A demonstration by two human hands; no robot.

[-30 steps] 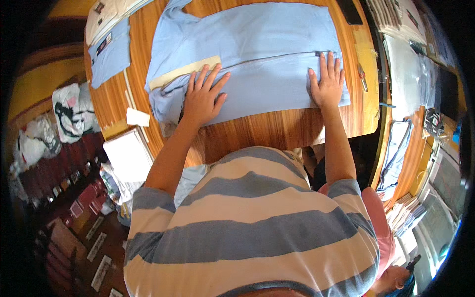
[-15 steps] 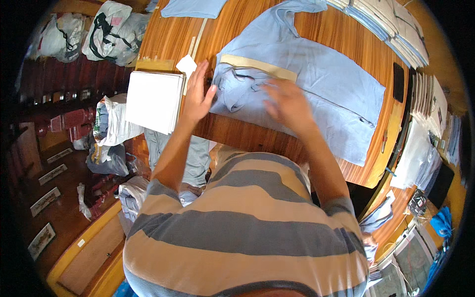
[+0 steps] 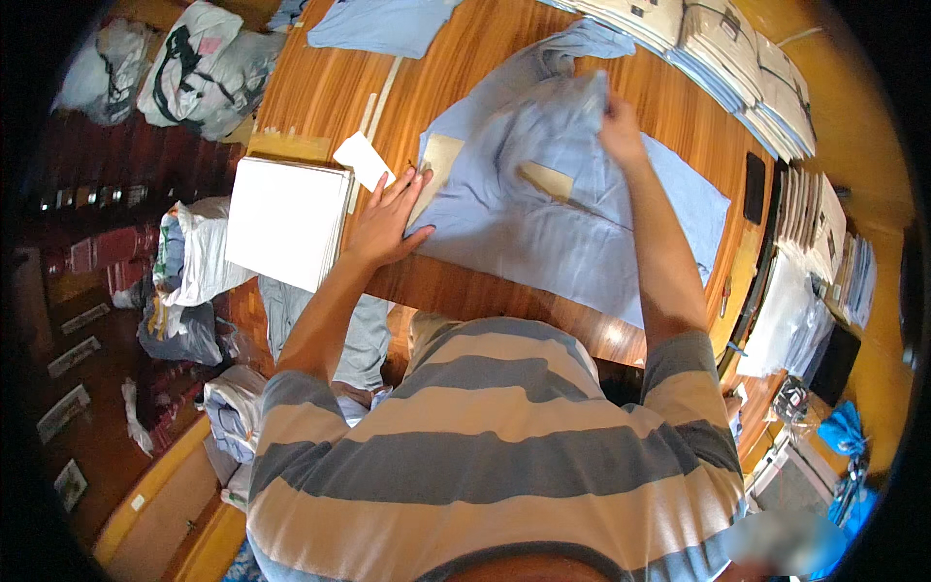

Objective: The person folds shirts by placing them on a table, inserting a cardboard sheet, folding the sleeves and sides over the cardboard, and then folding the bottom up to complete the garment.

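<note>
A light-blue shirt [image 3: 524, 247] lies spread on the wooden table before me, one sleeve [image 3: 592, 41] stretched toward the far side. My right hand [image 3: 622, 134] is closed on the shirt's cloth and holds a fold of it raised, partly blurred. Two tan cardboard areas [image 3: 436, 173] show at the shirt, one by its left edge and one in the middle [image 3: 548, 181]; cloth lies between them, so I cannot tell if they are one strip. My left hand [image 3: 388, 221] rests with fingers spread at the shirt's left edge, beside a small white card [image 3: 364, 160].
A stack of white sheets [image 3: 289, 218] sits on the table's left corner. Another folded blue garment [image 3: 383, 24] lies at the far left. Packed shirts [image 3: 718, 48] line the far right edge. A black phone [image 3: 754, 188] and a small tool [image 3: 725, 297] lie along the right edge.
My right hand has moved up and right, carrying a fold of the shirt with it. Cloth now covers the middle of the cardboard area. My left hand has come down onto the shirt's left edge.
</note>
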